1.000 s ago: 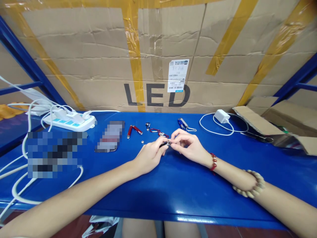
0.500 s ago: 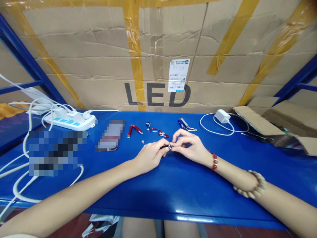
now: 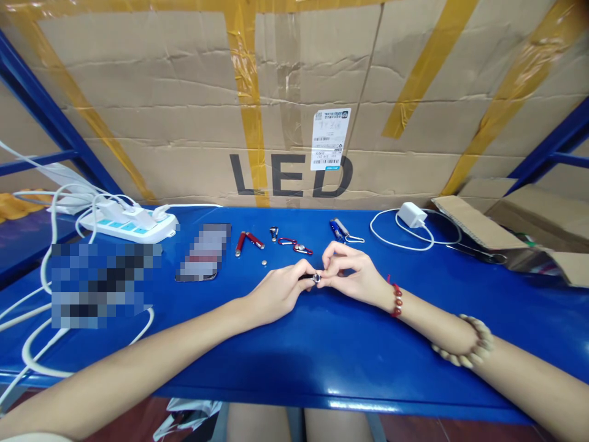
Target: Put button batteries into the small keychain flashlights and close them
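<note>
- Grip the small ringed piece with the left hand, thumb and forefinger closed on it, as shown at the centre of the frame.
- Apply the right hand at the ringed end only: thumb and forefinger are pinched together there, remaining fingers loosely curled. Whether they grip a second part cannot be told.
- Use light fingertip pressure; a hard squeeze could tilt the piece or make it slip.
- Work low over the blue table, clear of the loose silver disc left of centre.
- Appearance: bright metallic rim around a dark middle, facing the camera. The remainder is covered by the left fingers; its length cannot be determined.
</note>
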`<state>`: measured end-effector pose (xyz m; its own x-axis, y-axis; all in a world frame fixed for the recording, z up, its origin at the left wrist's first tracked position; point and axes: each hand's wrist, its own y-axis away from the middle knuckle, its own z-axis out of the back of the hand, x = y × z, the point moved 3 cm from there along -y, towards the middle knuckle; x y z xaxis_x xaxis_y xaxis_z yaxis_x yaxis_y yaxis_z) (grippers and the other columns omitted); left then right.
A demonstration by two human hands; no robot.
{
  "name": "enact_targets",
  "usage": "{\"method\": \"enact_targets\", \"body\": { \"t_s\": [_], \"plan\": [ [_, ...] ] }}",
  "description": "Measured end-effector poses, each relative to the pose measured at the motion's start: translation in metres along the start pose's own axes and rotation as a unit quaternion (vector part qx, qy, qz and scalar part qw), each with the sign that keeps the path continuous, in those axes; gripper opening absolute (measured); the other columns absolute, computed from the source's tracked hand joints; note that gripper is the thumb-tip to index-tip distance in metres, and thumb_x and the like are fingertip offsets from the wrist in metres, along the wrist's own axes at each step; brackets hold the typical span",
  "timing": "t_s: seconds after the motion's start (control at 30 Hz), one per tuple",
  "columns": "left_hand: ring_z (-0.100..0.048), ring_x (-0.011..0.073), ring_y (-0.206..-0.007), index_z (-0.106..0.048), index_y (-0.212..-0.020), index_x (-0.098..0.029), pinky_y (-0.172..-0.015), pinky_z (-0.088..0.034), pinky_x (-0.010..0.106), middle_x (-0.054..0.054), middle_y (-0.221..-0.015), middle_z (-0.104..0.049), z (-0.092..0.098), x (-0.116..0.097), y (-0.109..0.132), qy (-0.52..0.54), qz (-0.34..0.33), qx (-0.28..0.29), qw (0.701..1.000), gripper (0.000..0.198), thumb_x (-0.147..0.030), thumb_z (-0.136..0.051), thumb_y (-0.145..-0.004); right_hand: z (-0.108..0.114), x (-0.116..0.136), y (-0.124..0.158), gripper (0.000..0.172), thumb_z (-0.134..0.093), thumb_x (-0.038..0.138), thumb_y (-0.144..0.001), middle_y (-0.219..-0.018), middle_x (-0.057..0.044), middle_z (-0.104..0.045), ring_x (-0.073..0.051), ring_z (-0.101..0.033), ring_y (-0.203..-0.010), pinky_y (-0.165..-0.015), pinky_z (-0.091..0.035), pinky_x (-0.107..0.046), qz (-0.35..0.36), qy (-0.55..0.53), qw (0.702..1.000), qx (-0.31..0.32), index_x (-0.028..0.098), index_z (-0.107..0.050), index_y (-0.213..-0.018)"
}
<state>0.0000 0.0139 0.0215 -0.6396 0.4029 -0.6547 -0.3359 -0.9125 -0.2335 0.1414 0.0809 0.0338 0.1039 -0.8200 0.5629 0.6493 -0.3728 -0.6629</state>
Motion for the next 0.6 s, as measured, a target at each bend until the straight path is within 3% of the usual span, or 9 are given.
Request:
{"method": "enact_targets", "body": {
  "t_s": [0.33,0.6],
  "plan": [
    [-0.061,0.0142,-0.080,-0.049,-0.081,-0.020,-0.072,-0.046,0.024,0.000,-0.087,-0.064,0.0002,0.0028,-0.0008,-0.015,-0.023,-0.049,0.998,0.009,-0.019,-0.042,-0.087,-0.0049,-0.0071,0.0042,0.035,-0.069,0.040,-0.068,-0.071,-0.002,-0.048,-0.007,-0.042,-0.052,-0.043,-0.034,-0.021,-0.104,-0.037,0.994,0.008,0.015,-0.055,-0.049],
    [-0.060,0.0141,-0.082,-0.050,-0.081,-0.019,-0.073,-0.045,0.023,0.001,-0.087,-0.064,0.0002,0.0040,0.0004,-0.043,-0.040,-0.092,0.994,0.007,-0.019,-0.045,-0.086,-0.0095,-0.0086,0.0029,0.035,-0.067,0.035,-0.071,-0.069,-0.001,-0.049,-0.005,-0.038,-0.049,-0.042,-0.031,-0.020,-0.153,-0.081,0.985,0.003,0.015,-0.048,-0.049]
  ]
}}
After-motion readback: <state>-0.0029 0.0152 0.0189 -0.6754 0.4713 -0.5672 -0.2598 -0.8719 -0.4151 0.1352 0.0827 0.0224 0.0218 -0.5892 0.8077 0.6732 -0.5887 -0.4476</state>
